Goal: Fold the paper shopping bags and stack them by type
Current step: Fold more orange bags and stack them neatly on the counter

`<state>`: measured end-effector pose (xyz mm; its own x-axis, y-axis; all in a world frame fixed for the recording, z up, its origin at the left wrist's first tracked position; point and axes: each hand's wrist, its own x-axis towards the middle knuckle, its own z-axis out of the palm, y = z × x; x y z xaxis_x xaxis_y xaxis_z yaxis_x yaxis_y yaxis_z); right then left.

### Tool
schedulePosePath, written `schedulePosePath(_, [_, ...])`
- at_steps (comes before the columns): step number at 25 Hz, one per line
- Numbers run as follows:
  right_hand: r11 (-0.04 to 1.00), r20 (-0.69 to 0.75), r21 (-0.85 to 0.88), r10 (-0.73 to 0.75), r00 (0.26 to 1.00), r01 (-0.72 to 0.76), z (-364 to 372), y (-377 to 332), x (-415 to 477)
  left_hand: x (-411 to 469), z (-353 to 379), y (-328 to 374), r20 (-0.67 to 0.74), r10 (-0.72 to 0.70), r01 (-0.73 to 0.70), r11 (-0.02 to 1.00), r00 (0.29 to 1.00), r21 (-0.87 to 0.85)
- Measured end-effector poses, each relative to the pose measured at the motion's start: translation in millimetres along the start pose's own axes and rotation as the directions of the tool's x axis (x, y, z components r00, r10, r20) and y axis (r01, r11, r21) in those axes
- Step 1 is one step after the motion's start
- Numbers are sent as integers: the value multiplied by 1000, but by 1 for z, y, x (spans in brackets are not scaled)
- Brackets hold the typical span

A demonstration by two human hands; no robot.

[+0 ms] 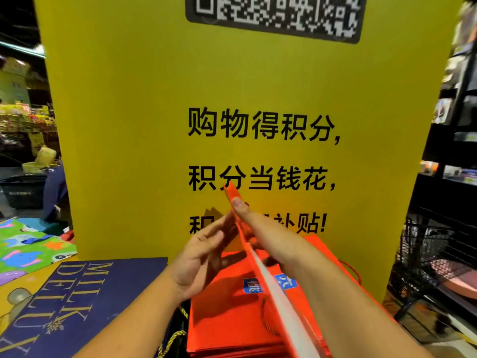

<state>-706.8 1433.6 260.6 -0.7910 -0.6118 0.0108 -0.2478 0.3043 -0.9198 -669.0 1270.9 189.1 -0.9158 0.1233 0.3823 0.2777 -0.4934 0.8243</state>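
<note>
1. I see a tall yellow sign (154, 125) with black Chinese lettering filling the middle of the view, with a QR code (273, 14) at its top.
2. In front of the sign a red paper bag (289, 310) stands edge-on, its white edge toward me and its tip crossing the sign's lettering.
3. The right hand (260, 228) grips this bag, thumb along its upper edge. The left hand (198, 257) lays straight fingers against its left face.
4. At the sign's foot a stack of red bags (227, 319) lies flat on the counter.
5. Left of the sign's base lies a navy bag (103, 293) lettered MILK DELUXE, and beyond it a green patterned bag (28, 244).
6. Right of the sign stand a black wire basket (418, 254) and dark shelves (462, 151).
</note>
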Motion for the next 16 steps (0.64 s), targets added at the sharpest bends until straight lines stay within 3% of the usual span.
schedulePosePath(2, [993, 104, 111, 16, 994, -27, -14, -12, -2, -2, 6, -6, 65, -6, -1, 994, 998, 111])
schedulePosePath(4, [999, 95, 44, -15, 995, 10, -29, -22, -5, 0, 4, -9, -32, 45, -37, 979, 998, 203])
schedulePosePath(6, [977, -53, -196, -97, 994, 85, -58, -37, -8, 1, -4, -7, -207, 193, -86, 896, 959, 436])
schedulePosePath(7, [967, -138, -232, -140, 981, 105, -75, -40, -11, 2, -9, -6, -257, 272, -78, 811, 927, 579])
schedulePosePath(8, [978, -202, -176, -149, 968, 114, -89, -38, -13, 4, -14, -5, -292, 313, -50, 755, 904, 654])
schedulePosePath(9, [989, -219, -83, -137, 966, 122, -100, -29, -15, 5, -19, -4, -354, 317, -14, 761, 880, 648])
schedulePosePath(12, [984, -277, 127, -82, 957, 121, -99, 20, -8, 6, -24, -1, -504, 159, 121, 870, 849, 478])
schedulePosePath(14, [996, -396, 88, 15, 918, 22, -87, 52, -4, 3, -34, -5, -517, 38, 271, 818, 855, 508])
schedulePosePath(16, [999, -346, 44, 43, 937, -29, -78, 80, -4, 2, -46, -9, -533, 10, 371, 707, 846, 602])
